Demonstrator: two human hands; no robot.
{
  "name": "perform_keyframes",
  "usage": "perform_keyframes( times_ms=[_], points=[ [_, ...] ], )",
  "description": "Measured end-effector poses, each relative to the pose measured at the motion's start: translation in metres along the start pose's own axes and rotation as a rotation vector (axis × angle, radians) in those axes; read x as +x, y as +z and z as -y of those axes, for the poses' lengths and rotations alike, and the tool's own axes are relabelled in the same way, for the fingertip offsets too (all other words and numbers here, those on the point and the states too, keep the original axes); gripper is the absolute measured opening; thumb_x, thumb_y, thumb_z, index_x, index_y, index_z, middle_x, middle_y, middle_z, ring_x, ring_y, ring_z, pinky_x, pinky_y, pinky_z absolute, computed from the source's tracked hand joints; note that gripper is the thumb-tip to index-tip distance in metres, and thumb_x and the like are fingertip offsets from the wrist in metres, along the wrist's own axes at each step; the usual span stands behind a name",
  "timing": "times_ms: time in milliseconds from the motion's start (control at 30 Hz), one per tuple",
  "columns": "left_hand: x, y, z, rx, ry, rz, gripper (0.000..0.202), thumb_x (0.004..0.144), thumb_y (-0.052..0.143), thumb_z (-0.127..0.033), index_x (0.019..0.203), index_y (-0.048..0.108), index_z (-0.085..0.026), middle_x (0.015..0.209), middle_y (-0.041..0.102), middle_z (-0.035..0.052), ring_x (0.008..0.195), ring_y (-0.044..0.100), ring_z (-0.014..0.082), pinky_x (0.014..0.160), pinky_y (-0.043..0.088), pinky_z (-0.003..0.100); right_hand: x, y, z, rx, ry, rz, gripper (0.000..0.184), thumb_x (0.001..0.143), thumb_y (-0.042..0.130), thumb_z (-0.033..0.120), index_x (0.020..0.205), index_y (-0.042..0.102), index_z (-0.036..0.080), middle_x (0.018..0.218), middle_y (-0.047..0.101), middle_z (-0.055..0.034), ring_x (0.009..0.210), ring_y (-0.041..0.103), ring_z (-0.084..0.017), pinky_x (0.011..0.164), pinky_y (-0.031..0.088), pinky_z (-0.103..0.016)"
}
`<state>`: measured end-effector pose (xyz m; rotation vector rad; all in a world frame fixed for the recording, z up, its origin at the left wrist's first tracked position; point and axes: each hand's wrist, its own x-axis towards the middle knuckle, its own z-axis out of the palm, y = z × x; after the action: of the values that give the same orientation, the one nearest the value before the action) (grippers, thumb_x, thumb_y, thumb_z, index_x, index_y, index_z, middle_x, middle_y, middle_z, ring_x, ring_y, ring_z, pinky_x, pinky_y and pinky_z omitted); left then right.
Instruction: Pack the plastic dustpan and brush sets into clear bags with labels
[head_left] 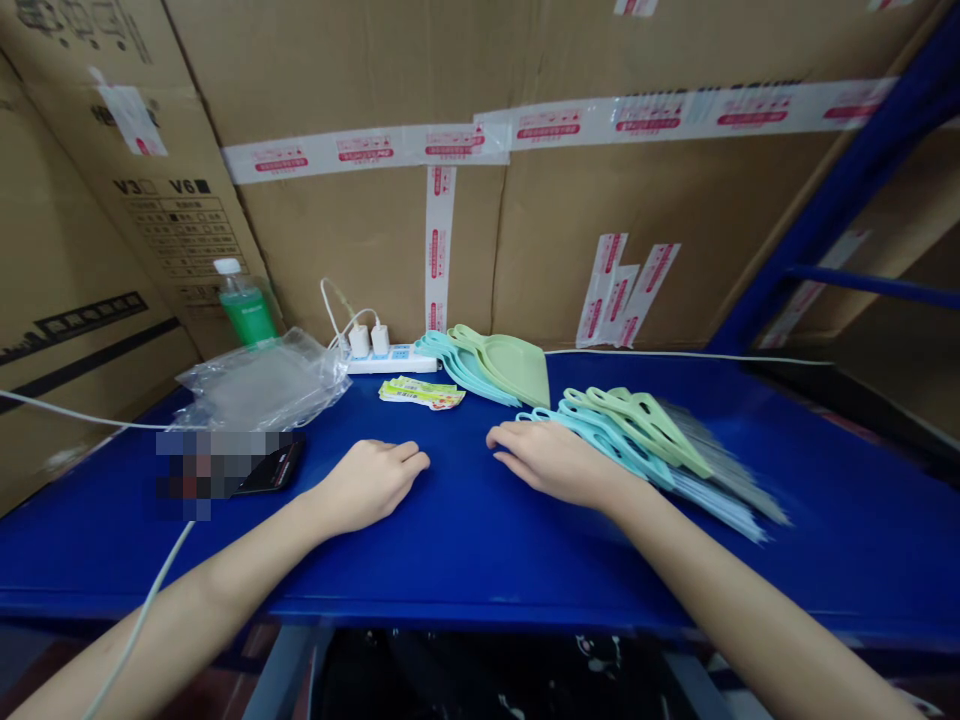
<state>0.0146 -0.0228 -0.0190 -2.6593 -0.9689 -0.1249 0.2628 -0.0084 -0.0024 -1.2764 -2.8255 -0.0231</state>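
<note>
My left hand rests on the blue table, its fingers loosely curled in and nothing visible in them. To the right, my right hand lies palm down with bent fingers, the thumb a little apart, and no object shows in its grasp. It is beside a pile of small brushes with aqua handles and pale green handles; the hand and wrist cover part of the pile. Grey bristles point right. Beyond my hands, aqua dustpans lie under pale green dustpans, fanned together.
A white power strip with two plugged chargers stands at the back, with small packets in front. At left are clear plastic bags, a green bottle and a black flat device. Cardboard walls the back.
</note>
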Motion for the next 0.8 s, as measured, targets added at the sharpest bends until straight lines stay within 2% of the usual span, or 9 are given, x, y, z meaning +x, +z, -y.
perform_keyframes(
  times_ms=[367,500,600,667,733,800],
  points=[
    [0.005,0.000,0.000,0.043,-0.033,-0.003,0.019,0.092,0.037,-0.015,0.094,0.055,-0.018,0.082,0.063,0.0019,0.062,0.061,0.0136,0.056,0.043,0.025,-0.003,0.001,-0.012,-0.030,-0.016,-0.112,0.014,0.086,0.050,0.013,0.096,0.058,0.018,0.095,0.064,-0.0072,0.083,0.061,-0.020,0.066,0.040,-0.028],
    [0.015,-0.001,-0.001,0.146,-0.010,0.006,0.018,0.089,0.040,-0.013,0.094,0.056,-0.017,0.079,0.061,0.0022,0.061,0.060,0.0143,0.055,0.044,0.026,-0.011,-0.008,-0.021,-0.052,0.042,-0.240,0.014,0.088,0.045,0.017,0.097,0.057,0.019,0.096,0.062,-0.0080,0.084,0.060,-0.021,0.067,0.042,-0.029],
    [0.029,-0.004,-0.006,0.200,0.042,0.015,0.020,0.087,0.043,-0.010,0.100,0.056,-0.016,0.083,0.061,0.0045,0.066,0.062,0.0170,0.057,0.046,0.028,-0.020,-0.017,-0.035,-0.044,0.167,-0.338,0.017,0.089,0.046,0.026,0.102,0.055,0.019,0.101,0.060,-0.0106,0.089,0.059,-0.024,0.069,0.044,-0.031],
    [0.044,-0.006,-0.011,0.217,0.067,0.016,0.024,0.087,0.043,-0.010,0.108,0.055,-0.014,0.089,0.061,0.0071,0.071,0.062,0.0195,0.058,0.047,0.030,-0.026,-0.021,-0.047,-0.034,0.248,-0.380,0.027,0.085,0.053,0.034,0.107,0.054,0.017,0.105,0.058,-0.0128,0.094,0.057,-0.027,0.071,0.045,-0.034],
    [0.063,-0.007,-0.017,0.222,0.075,0.015,0.030,0.088,0.043,-0.011,0.118,0.051,-0.011,0.100,0.060,0.0114,0.083,0.063,0.0229,0.062,0.049,0.032,-0.032,-0.023,-0.059,-0.025,0.279,-0.393,0.035,0.081,0.058,0.041,0.108,0.055,0.017,0.107,0.058,-0.0140,0.100,0.055,-0.030,0.076,0.047,-0.038],
    [0.085,-0.007,-0.020,0.203,0.037,0.020,0.035,0.089,0.040,-0.010,0.123,0.048,-0.010,0.107,0.059,0.0133,0.088,0.062,0.0238,0.063,0.051,0.032,-0.036,-0.023,-0.070,-0.011,0.296,-0.370,0.036,0.080,0.058,0.042,0.105,0.057,0.017,0.106,0.061,-0.0144,0.103,0.055,-0.032,0.082,0.046,-0.042]
  ],
)
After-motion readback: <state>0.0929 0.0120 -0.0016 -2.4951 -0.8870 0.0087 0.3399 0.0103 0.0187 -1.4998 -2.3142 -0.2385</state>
